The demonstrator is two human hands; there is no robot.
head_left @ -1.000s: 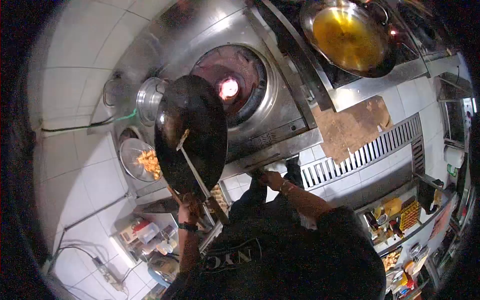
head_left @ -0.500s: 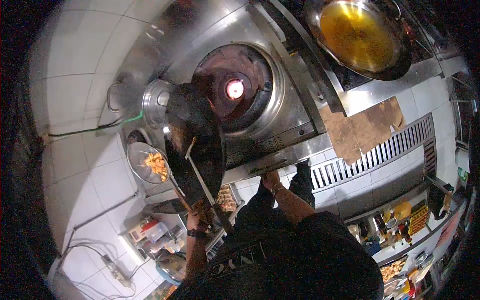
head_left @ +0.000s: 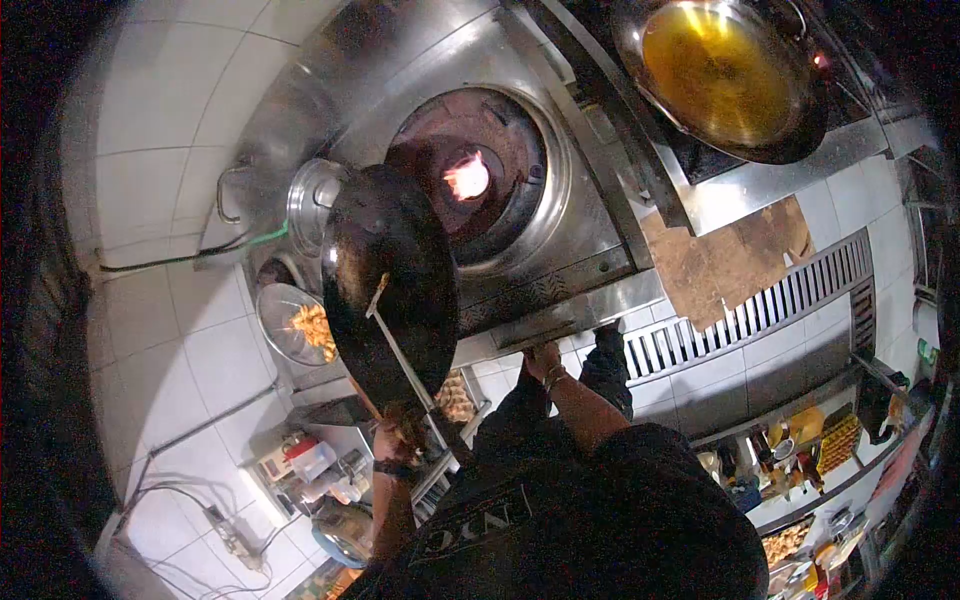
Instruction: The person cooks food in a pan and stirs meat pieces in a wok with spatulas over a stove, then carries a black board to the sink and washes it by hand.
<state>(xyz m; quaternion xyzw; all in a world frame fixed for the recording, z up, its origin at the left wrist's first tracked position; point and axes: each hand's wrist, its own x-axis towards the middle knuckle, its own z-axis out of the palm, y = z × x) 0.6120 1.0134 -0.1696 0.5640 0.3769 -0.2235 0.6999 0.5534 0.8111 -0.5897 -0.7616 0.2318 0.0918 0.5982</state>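
Note:
A dark wok point(head_left: 380, 240) is tilted beside the lit burner point(head_left: 466, 176), overlapping its left edge. My left hand point(head_left: 391, 440) is closed at the wok's near edge, with what looks like a brown cloth point(head_left: 408, 422) under the fingers. A long-handled metal utensil point(head_left: 400, 355) lies across the wok, its dark grip end near that hand; its head is hard to make out. The wooden handle of a strainer point(head_left: 278, 318) holding orange-brown food pieces point(head_left: 314, 328) also runs to this hand. My right hand point(head_left: 543, 358) is closed at the stove's front edge, on something hidden.
Another wok point(head_left: 720, 75) with yellow oil sits at the upper right. A metal pot point(head_left: 318, 195) stands left of the burner. Brown cardboard point(head_left: 730, 255) and a floor grate point(head_left: 760, 320) lie to the right. Shelves with bottles and food trays point(head_left: 788, 540) stand at lower right.
The wok has shifted and turned slightly, showing more of its inside. The burner flame has grown taller. Both hands stay in nearly the same places.

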